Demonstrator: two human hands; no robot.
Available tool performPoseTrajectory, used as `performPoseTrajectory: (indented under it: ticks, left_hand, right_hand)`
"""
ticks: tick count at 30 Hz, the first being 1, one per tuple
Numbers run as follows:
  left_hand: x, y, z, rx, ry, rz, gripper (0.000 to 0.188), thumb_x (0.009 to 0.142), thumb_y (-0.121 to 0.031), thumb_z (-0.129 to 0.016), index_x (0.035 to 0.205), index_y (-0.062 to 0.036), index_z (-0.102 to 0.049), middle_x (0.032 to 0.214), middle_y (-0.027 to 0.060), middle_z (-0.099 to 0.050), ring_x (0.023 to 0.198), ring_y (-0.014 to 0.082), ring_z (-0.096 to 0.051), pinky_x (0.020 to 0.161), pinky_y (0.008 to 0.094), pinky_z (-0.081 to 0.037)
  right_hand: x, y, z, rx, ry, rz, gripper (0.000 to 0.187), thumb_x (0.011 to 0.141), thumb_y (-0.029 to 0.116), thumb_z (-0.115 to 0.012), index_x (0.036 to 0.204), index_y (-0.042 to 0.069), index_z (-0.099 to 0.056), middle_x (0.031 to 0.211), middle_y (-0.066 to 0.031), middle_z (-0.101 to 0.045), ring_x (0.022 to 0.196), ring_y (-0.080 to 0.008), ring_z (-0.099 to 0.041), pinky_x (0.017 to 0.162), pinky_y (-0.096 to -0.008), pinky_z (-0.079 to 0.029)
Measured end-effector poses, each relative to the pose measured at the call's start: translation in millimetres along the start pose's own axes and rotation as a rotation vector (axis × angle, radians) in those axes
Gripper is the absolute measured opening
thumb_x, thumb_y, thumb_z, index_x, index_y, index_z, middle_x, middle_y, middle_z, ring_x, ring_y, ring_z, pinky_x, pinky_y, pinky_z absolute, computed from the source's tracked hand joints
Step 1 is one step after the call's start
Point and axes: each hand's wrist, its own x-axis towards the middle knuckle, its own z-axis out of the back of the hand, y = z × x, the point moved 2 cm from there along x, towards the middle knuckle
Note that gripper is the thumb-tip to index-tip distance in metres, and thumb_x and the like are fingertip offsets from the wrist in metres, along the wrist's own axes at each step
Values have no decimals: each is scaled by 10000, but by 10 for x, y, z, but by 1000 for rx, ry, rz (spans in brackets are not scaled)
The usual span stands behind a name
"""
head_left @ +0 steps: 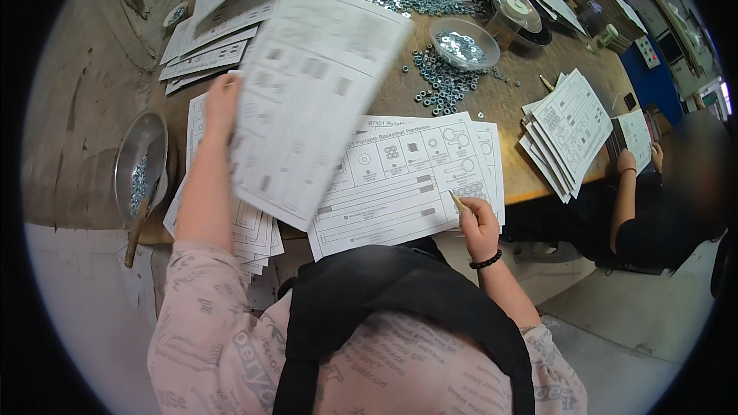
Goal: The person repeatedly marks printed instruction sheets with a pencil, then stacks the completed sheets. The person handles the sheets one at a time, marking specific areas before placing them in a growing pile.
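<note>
My left hand (221, 104) grips the left edge of a large printed sheet (311, 92), raised and tilted above the table and blurred. My right hand (480, 229) is closed round a short tan pointed stick (459, 201); its exact kind is unclear. That hand rests at the right edge of a stack of printed sheets (392, 211), which show hardware drawings. The raised sheet covers the stack's upper left part. Under my left forearm lie more printed sheets (257, 230), partly hidden.
A metal bowl (157, 142) with small hardware and a wooden-handled tool stands at the left. Loose nuts (442, 84) and a plastic bowl of washers (461, 46) lie beyond the sheets. A co-worker's hand (626, 161) is at the right, near another paper stack (573, 127).
</note>
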Motion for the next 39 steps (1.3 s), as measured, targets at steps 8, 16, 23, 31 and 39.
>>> performPoseTrajectory:
  ticks: [8, 16, 23, 31, 39]
  left_hand:
    - [-403, 909, 632, 556, -104, 85, 351, 767, -201, -593, 1080, -45, -559, 1108, 149, -555, 1010, 267, -531, 849, 364, -405]
    - [-1719, -1076, -1474, 317, 542, -477, 573, 734, -355, -605, 1226, -103, -454, 1320, 127, -364, 1249, 290, -296, 1024, 472, -201]
    - [-1623, -1210, -1840, 218, 606, -655, 562, 763, -372, -568, 1230, -88, -437, 1320, 122, -364, 1246, 277, -302, 1029, 444, -212]
    - [-1658, -1303, -1917, 214, 636, -666, 550, 791, -372, -524, 1249, -87, -420, 1324, 112, -361, 1259, 257, -281, 1039, 420, -192]
    - [-1656, -1315, -1915, 197, 603, -659, 558, 747, -347, -571, 1224, -86, -450, 1306, 125, -382, 1238, 273, -314, 1026, 436, -216]
  right_hand:
    - [68, -147, 77, -107, 5, -77, 179, 806, 62, -523, 964, -2, -575, 865, -90, -605, 737, -143, -556, 668, -253, -440]
    - [669, 187, -375, -303, 102, 47, 167, 798, 143, -542, 935, 61, -590, 642, -86, -565, 576, -183, -539, 545, -284, -422]
    - [1096, 43, -449, -550, 97, -96, 172, 804, 208, -530, 903, 81, -590, 697, -120, -608, 653, -290, -583, 574, -354, -449]
    - [1199, 107, -576, -685, 113, 31, 151, 811, 213, -512, 841, 87, -587, 676, -135, -607, 632, -314, -585, 563, -396, -459]
    - [1199, 108, -627, -830, 189, 93, 129, 806, 190, -488, 779, 68, -520, 612, -140, -580, 576, -326, -569, 515, -430, -440]
